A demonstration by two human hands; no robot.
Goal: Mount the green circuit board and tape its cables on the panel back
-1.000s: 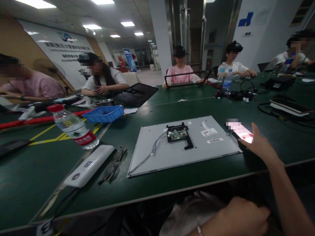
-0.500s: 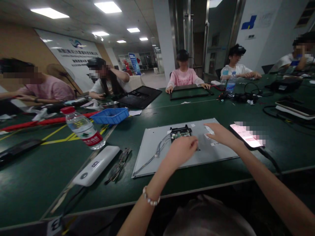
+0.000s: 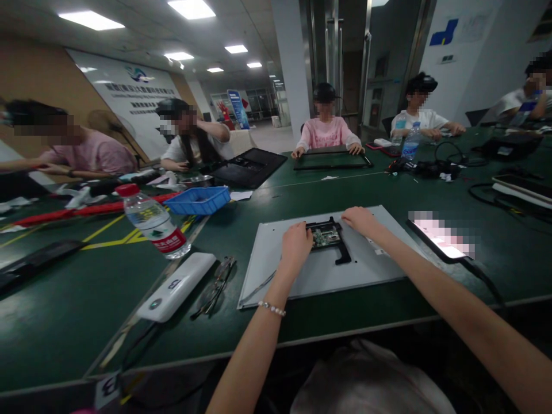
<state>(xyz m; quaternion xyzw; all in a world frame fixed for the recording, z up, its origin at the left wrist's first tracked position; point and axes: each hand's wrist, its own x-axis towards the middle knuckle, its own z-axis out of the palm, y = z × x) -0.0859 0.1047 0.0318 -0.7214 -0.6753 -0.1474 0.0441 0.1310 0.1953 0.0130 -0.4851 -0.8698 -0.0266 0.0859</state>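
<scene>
A flat grey display panel (image 3: 267, 253) lies on the table in front of me. On it sits a black plastic bracket (image 3: 344, 250) with a green circuit board (image 3: 324, 238) inside it. My left hand (image 3: 296, 244) is closed at the bracket's left end, its fingertips on the edge. Grey cables (image 3: 264, 282) run out from beneath that hand over the panel. My right hand (image 3: 362, 221) is curled closed over the panel just right of the bracket's upper corner; whatever its fingertips hold, if anything, is hidden.
To the left are eyeglasses (image 3: 214, 287), a white power bank (image 3: 176, 287), a water bottle (image 3: 155, 224) and a blue tray (image 3: 200, 201). A lit phone (image 3: 444, 238) with a cable lies right. Across the green table (image 3: 284, 198), a person holds a black frame (image 3: 332, 167); others sit nearby.
My left hand has moved left, off the board's front to the bracket's left end, uncovering the board. My right hand has shifted left toward the bracket and its fingers have curled in.
</scene>
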